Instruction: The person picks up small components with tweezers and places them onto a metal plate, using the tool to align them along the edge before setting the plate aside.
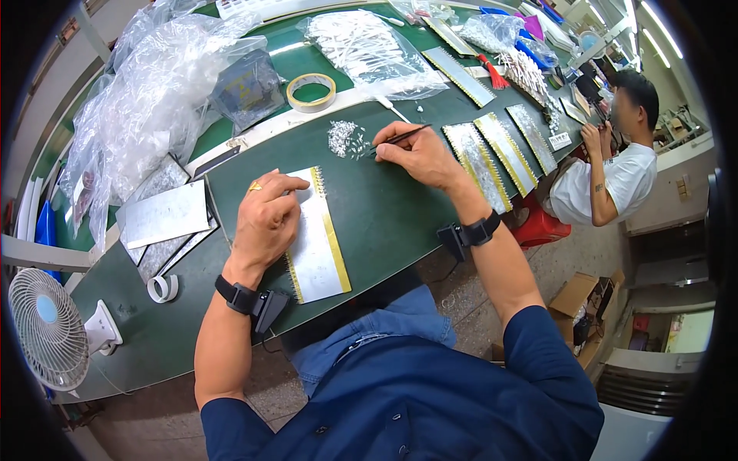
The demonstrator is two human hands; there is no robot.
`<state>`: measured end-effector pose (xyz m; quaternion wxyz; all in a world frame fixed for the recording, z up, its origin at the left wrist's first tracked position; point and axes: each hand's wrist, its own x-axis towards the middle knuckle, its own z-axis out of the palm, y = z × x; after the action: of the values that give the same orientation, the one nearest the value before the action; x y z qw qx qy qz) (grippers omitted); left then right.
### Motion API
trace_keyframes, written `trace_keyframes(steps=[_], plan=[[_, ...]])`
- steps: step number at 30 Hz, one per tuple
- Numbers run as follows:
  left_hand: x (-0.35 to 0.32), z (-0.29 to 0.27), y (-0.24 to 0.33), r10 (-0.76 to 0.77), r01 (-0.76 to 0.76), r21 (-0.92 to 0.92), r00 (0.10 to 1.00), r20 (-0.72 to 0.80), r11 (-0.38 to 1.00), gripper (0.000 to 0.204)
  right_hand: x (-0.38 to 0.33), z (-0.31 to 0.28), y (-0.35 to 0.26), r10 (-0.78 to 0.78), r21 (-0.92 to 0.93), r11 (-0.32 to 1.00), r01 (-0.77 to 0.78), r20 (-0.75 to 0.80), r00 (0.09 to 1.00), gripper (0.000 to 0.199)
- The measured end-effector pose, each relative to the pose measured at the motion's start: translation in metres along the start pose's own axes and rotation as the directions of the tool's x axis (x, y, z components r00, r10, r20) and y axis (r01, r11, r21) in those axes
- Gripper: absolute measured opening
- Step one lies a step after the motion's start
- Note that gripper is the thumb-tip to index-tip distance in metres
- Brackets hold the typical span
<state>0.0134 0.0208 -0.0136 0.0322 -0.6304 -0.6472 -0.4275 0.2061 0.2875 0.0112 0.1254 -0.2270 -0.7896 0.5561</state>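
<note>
My left hand [267, 213] lies over the left edge of a metal plate [317, 257], fingers bent and index reaching across its top end; it holds the plate against the bench. Yellow tape runs down the plate's right side, and a row of small pointed pieces lines its edges. A ring sits on one left finger. Further right, my right hand [419, 157] pinches dark tweezers [406, 135], their tips down by a scatter of tiny white pieces [345, 139]. Whether the tips grip a piece is too small to tell.
Three similar plates [477, 165] lie to the right. Behind are a tape roll [311, 93], plastic bags [161, 100] and a bag of white sticks [365, 50]. Stacked plates [165, 215] and a fan [49, 329] stand left. A co-worker [615, 165] sits at right.
</note>
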Motion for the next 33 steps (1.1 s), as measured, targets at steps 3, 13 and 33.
trace_keyframes(steps=[3, 13, 33], plan=[[0.002, -0.001, 0.0, 0.01, -0.01, -0.005, 1.0, -0.003, 1.0, 0.009, 0.015, -0.014, -0.005, 0.045, -0.021, 0.999, -0.042, 0.153, 0.987, 0.018], [0.001, -0.002, -0.001, 0.012, -0.012, 0.0, 1.0, 0.007, 1.0, 0.015, 0.027, -0.013, -0.018, 0.008, -0.116, 0.993, 0.015, 0.201, 0.98, 0.02], [0.001, -0.003, 0.0, 0.021, -0.021, 0.011, 1.0, 0.008, 1.0, 0.014, 0.034, -0.018, -0.021, 0.019, -0.197, 0.98, 0.037, 0.274, 0.961, 0.02]])
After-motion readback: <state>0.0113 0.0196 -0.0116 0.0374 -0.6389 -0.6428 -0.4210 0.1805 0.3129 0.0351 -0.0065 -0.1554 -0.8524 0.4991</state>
